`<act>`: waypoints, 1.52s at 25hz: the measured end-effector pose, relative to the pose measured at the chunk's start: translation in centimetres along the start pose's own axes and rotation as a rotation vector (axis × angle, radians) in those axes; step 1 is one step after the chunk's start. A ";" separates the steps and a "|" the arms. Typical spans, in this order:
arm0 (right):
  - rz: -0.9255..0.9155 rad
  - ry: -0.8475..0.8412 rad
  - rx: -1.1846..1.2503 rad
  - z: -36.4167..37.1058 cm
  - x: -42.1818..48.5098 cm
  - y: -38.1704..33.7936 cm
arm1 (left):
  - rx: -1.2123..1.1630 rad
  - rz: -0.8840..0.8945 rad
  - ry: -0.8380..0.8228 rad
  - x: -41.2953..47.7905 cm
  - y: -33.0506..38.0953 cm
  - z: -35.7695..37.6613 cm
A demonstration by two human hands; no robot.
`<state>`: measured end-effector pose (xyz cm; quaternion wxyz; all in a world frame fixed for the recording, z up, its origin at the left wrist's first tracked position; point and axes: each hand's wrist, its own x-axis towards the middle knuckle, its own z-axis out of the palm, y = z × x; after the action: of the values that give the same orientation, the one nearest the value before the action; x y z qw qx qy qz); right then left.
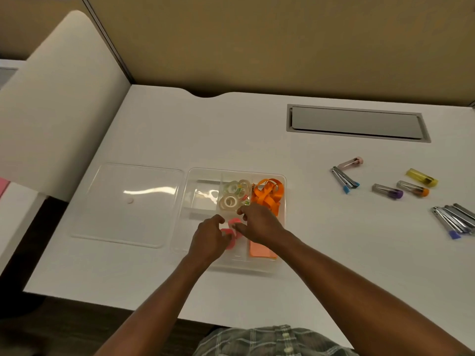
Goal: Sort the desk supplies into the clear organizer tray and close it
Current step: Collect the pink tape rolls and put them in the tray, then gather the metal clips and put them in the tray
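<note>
Both hands work in the organizer tray (281, 177) near the surface's front edge: left hand (209, 238) and right hand (258, 223) pinch pink tape rolls (232, 222). These look light, stiff and best gripped by the rims.

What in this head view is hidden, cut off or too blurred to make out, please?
- Pink items, head view: mostly covered by the left hand and right hand; their kind and either grip unclear.
- Orange pad: its far part is under the right wrist.
- Metal clips: cut off by the right edge.
- Small tubes: contents too small to tell.
- Tray left compartment: glare hides contents.
</note>
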<state>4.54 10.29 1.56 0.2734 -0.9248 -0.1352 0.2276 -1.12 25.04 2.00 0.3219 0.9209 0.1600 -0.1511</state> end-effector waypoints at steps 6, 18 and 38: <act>-0.037 0.079 0.027 -1.6 -0.9 1.2 | 0.041 0.097 0.079 0.4 2.0 0.1; 0.151 0.292 0.141 -9.1 -5.5 11.9 | 0.017 0.367 0.004 1.8 13.6 6.3; 0.500 0.455 0.115 -15.2 -15.0 34.4 | 0.827 0.703 -0.064 9.4 29.6 20.8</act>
<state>3.43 -30.07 -1.39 0.2838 -0.9395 0.1733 0.0827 15.33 -8.39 -1.06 -0.0314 0.9636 -0.2402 -0.1127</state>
